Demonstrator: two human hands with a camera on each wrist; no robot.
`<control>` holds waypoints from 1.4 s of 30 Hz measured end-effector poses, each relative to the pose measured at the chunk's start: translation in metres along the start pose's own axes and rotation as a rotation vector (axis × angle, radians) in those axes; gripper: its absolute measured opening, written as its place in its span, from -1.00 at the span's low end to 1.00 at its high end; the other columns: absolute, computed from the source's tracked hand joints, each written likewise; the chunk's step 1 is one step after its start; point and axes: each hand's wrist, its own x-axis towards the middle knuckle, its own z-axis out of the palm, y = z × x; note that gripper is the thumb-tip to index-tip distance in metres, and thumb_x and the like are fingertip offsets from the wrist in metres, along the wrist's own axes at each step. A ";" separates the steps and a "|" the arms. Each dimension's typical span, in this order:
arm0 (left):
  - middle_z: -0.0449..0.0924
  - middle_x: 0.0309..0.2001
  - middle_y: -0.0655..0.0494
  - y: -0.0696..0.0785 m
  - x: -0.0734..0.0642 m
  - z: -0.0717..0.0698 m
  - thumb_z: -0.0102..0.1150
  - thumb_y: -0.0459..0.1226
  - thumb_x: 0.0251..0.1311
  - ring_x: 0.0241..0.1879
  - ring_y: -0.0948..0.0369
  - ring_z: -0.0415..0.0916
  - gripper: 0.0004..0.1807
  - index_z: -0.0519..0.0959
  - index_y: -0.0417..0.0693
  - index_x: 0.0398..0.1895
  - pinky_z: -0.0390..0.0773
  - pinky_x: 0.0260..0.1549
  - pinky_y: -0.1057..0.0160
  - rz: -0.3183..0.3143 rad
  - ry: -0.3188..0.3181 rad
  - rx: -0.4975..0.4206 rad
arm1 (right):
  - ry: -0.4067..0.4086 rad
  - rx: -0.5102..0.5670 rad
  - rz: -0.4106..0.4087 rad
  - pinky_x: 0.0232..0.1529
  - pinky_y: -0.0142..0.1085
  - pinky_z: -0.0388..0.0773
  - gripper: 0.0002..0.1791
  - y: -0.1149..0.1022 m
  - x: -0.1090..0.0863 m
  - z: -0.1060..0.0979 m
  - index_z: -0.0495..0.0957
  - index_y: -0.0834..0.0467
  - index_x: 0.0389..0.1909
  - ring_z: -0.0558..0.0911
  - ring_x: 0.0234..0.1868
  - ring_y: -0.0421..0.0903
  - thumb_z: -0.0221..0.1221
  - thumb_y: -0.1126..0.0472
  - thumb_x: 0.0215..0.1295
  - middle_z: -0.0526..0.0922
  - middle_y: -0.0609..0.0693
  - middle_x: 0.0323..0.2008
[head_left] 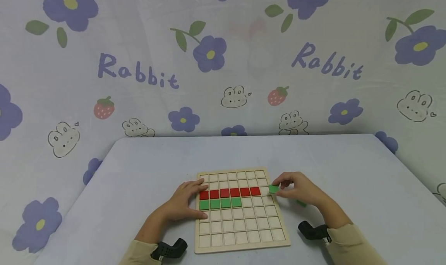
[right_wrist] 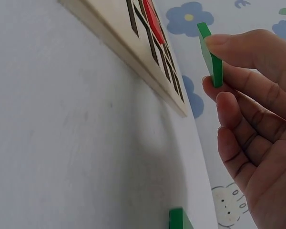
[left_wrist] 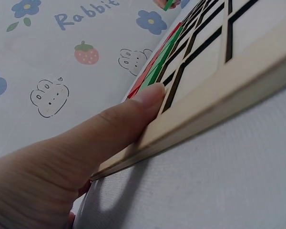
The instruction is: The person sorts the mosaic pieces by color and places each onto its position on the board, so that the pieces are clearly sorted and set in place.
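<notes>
A wooden grid board (head_left: 227, 228) lies on the table, with a row of red square tiles (head_left: 224, 193) and, just below it, a shorter row of green square tiles (head_left: 225, 202) set in its cells from the left. My left hand (head_left: 181, 200) rests on the board's left edge, thumb and fingers spread; its thumb (left_wrist: 119, 117) lies on the rim in the left wrist view. Between thumb and fingers, my right hand (head_left: 299, 187) pinches a green tile (right_wrist: 212, 57), held above the board's right edge.
Another green tile (head_left: 301, 203) lies on the white table (head_left: 146, 160) beneath the right hand, right of the board. Behind the table hangs a cloth (head_left: 139, 102) printed with flowers and rabbits. Each wrist wears a black device (head_left: 170, 249).
</notes>
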 end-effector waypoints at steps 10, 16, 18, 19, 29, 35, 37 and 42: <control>0.08 0.44 0.06 -0.002 0.000 0.002 0.43 0.11 -0.21 0.40 -0.09 -0.03 -0.05 0.30 0.05 0.32 0.01 0.30 -0.25 0.024 0.013 0.011 | -0.045 0.064 -0.015 -0.25 -0.36 0.50 -0.75 -0.008 0.016 0.017 0.62 0.21 -0.21 0.48 -0.35 -0.29 0.32 0.23 0.06 0.62 -0.01 -0.32; 0.09 0.43 0.04 -0.001 0.000 0.001 0.43 0.10 -0.21 0.39 -0.09 -0.02 -0.06 0.31 0.04 0.32 0.01 0.30 -0.24 0.032 0.014 0.020 | -0.057 0.090 -0.013 -0.25 -0.33 0.49 -0.74 -0.017 0.025 0.024 0.63 0.21 -0.19 0.48 -0.33 -0.25 0.31 0.20 0.09 0.63 0.03 -0.28; 0.09 0.43 0.04 -0.001 -0.001 0.000 0.43 0.10 -0.21 0.39 -0.09 -0.02 -0.06 0.31 0.04 0.32 0.01 0.30 -0.24 0.032 0.015 0.022 | -0.057 0.099 -0.030 -0.26 -0.33 0.49 -0.73 -0.021 0.028 0.026 0.63 0.20 -0.19 0.49 -0.33 -0.25 0.31 0.19 0.09 0.63 0.03 -0.28; 0.09 0.43 0.04 -0.001 -0.001 0.000 0.43 0.10 -0.21 0.39 -0.09 -0.02 -0.06 0.31 0.04 0.32 0.01 0.30 -0.24 0.031 0.015 0.022 | -0.056 0.103 -0.047 -0.27 -0.33 0.50 -0.74 -0.022 0.029 0.026 0.63 0.21 -0.19 0.49 -0.33 -0.26 0.31 0.20 0.09 0.63 0.02 -0.28; 0.09 0.44 0.05 0.000 0.000 0.000 0.43 0.11 -0.22 0.40 -0.08 -0.02 -0.06 0.31 0.04 0.32 0.02 0.30 -0.24 0.024 0.007 0.015 | -0.080 0.133 -0.080 -0.30 -0.39 0.51 -0.74 -0.025 0.038 0.036 0.64 0.24 -0.22 0.51 -0.34 -0.24 0.32 0.20 0.08 0.64 0.05 -0.27; 0.09 0.44 0.05 -0.001 0.001 0.001 0.43 0.11 -0.21 0.39 -0.09 -0.02 -0.06 0.31 0.04 0.32 0.02 0.29 -0.26 0.019 0.011 0.011 | -0.118 0.140 -0.046 -0.28 -0.40 0.52 -0.76 -0.027 0.044 0.039 0.63 0.23 -0.20 0.50 -0.35 -0.24 0.31 0.23 0.09 0.63 0.05 -0.28; 0.09 0.43 0.04 -0.001 0.002 0.001 0.43 0.10 -0.21 0.39 -0.09 -0.02 -0.06 0.31 0.04 0.32 0.02 0.29 -0.26 0.023 0.013 0.013 | -0.130 0.154 -0.046 -0.29 -0.40 0.51 -0.75 -0.028 0.045 0.039 0.63 0.21 -0.20 0.50 -0.36 -0.26 0.31 0.22 0.10 0.62 0.04 -0.29; 0.09 0.43 0.02 0.000 0.004 0.001 0.43 0.10 -0.20 0.39 -0.09 -0.01 -0.06 0.31 0.02 0.32 0.00 0.30 -0.25 0.033 0.016 0.020 | -0.148 0.205 -0.046 -0.31 -0.39 0.51 -0.75 -0.027 0.046 0.041 0.62 0.25 -0.20 0.50 -0.38 -0.24 0.31 0.24 0.09 0.60 0.11 -0.32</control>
